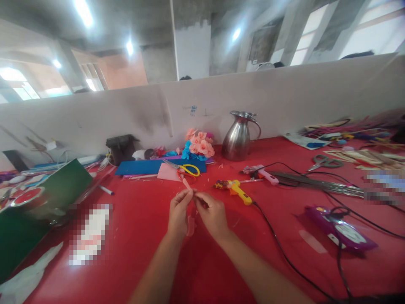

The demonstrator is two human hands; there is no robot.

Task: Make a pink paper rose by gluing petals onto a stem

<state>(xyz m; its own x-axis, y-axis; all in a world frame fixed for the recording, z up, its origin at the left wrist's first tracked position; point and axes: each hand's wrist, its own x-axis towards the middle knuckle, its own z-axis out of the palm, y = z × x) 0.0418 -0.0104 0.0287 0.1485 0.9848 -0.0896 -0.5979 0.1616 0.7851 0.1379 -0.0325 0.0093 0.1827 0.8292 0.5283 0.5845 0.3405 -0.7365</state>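
Over the middle of the red table (142,253), my left hand (179,213) and my right hand (213,213) meet fingertip to fingertip. Both are closed in a pinch on a thin pink paper strip (186,184). One end of the strip points away from me, above the fingers. A pink piece (190,226) shows below, between the hands; I cannot tell if it belongs to the same strip. Just beyond lie scissors with yellow handles (192,170) on a pink paper sheet (167,172). To the right rests a yellow glue gun (239,192).
Behind stand a bunch of pink paper flowers (201,145) and a steel jug (237,143). A pink glue gun (268,175), thin rods (319,183) and a purple power strip (348,234) with black cables occupy the right. Green board (71,181) and a marker (106,191) are left.
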